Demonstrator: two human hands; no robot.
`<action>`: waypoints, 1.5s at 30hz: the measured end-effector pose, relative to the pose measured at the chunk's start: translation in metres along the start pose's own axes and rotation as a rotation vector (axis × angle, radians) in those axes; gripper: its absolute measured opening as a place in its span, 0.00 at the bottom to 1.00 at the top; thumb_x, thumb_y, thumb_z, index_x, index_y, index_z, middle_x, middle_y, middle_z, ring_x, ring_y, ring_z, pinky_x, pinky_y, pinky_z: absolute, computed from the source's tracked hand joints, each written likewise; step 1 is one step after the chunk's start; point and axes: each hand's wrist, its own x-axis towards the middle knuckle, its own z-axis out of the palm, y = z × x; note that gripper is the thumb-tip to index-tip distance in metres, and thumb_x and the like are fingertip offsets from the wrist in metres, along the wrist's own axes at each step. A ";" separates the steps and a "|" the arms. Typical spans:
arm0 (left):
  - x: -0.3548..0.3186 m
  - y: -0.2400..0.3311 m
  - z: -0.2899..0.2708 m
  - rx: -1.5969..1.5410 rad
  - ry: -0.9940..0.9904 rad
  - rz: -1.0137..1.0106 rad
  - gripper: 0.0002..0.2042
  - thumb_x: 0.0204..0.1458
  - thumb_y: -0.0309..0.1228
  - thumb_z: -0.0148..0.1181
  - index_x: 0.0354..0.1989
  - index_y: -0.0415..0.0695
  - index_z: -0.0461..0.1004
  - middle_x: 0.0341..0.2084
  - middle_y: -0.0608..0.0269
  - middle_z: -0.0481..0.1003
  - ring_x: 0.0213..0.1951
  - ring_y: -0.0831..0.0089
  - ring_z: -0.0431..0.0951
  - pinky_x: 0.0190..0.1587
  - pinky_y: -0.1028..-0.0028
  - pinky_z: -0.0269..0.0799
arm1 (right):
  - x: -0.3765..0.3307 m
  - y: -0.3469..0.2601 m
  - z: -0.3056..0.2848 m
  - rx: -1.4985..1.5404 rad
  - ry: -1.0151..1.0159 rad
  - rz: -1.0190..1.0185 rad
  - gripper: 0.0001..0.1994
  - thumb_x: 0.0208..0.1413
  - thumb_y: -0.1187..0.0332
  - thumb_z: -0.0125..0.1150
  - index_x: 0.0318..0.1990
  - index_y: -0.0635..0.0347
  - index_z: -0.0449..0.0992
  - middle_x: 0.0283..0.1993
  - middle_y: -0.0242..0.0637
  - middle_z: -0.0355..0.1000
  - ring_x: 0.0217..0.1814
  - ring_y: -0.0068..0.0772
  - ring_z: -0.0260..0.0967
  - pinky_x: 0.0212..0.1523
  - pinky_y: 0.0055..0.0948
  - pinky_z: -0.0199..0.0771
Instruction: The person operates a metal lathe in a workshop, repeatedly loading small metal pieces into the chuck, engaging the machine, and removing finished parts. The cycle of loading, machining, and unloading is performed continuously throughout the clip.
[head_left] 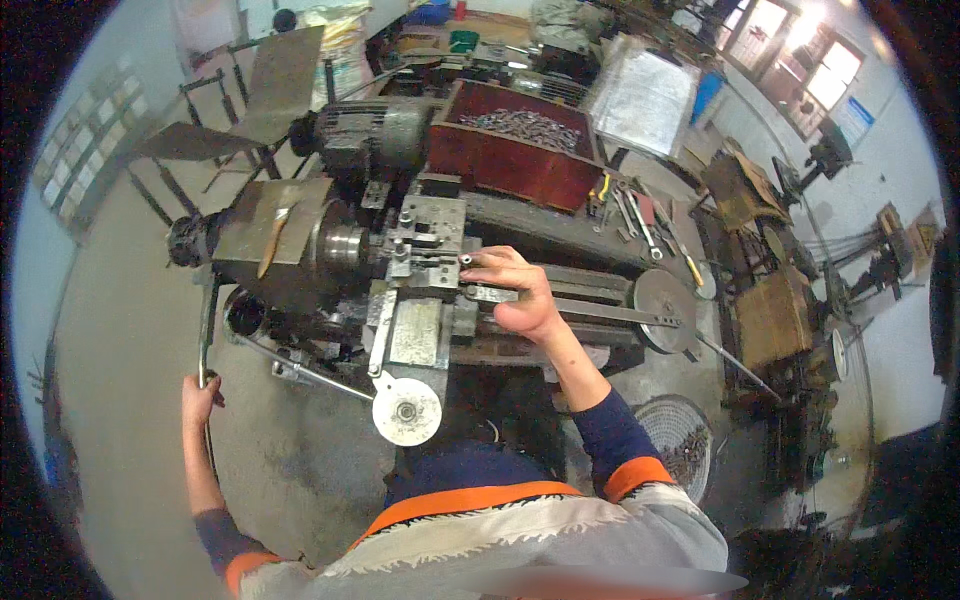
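Note:
My left hand [203,396] is wrapped round a long metal lever [207,335] at the left end of a lathe-like machine. My right hand [518,288] reaches over the machine's middle, its fingertips together at a small metal piece [466,260] with a round end. That piece sits at the right edge of the steel tool block [430,232], which is bolted on the slide. Left of the block is the bright round spindle nose [345,247]. Nearer me is a pale handwheel disc [407,411], and a larger grey disc [662,310] is at the right.
Behind the block stands a dark red box [510,165] of small metal parts, beside an electric motor [375,135]. A wooden-handled tool [272,243] lies on the headstock. Wrenches [640,222] lie at the back right. A round basket [655,415] with metal pieces stands on the floor at right.

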 end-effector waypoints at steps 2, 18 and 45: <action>-0.003 -0.003 0.003 -0.060 0.032 -0.006 0.09 0.47 0.27 0.55 0.27 0.32 0.69 0.12 0.59 0.69 0.13 0.71 0.72 0.16 0.73 0.69 | -0.007 0.002 -0.012 -0.009 0.041 0.005 0.25 0.32 0.53 0.55 0.41 0.54 0.78 0.47 0.43 0.71 0.51 0.45 0.64 0.53 0.38 0.62; 0.005 -0.002 0.011 -0.149 0.103 0.099 0.10 0.47 0.29 0.59 0.28 0.33 0.68 0.13 0.61 0.68 0.13 0.73 0.70 0.15 0.75 0.68 | 0.036 0.097 -0.087 -0.546 0.185 0.102 0.25 0.31 0.72 0.56 0.45 0.54 0.75 0.54 0.48 0.65 0.41 0.39 0.71 0.39 0.30 0.71; 0.042 -0.048 -0.008 -0.464 -0.115 -0.297 0.17 0.47 0.35 0.61 0.40 0.40 0.65 0.18 0.60 0.68 0.14 0.73 0.68 0.16 0.71 0.67 | -0.525 -0.010 -0.172 -1.088 -0.023 1.680 0.10 0.33 0.65 0.56 0.20 0.64 0.76 0.29 0.51 0.73 0.33 0.49 0.72 0.36 0.40 0.73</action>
